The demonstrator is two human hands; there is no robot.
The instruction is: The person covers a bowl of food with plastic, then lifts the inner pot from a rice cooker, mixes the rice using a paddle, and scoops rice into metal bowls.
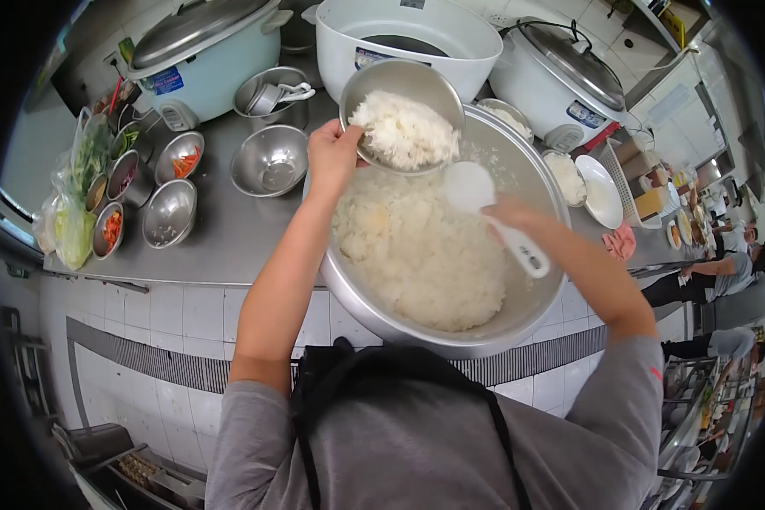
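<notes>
We see a white, round-bladed paddle (469,188) over the rice (416,263) in the wide metal pot (537,293), its long axis slanting from the blade, ahead and leftward, to the handle end (525,252), nearer us and rightward. Our right grip (515,218) holds it; our left grip (333,155) holds a rice-filled metal bowl (382,78) by the rim.

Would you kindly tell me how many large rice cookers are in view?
3: the lidded left cooker, the open middle cooker and the lidded right cooker, all along the far side of the counter. Others may be hidden.
</notes>
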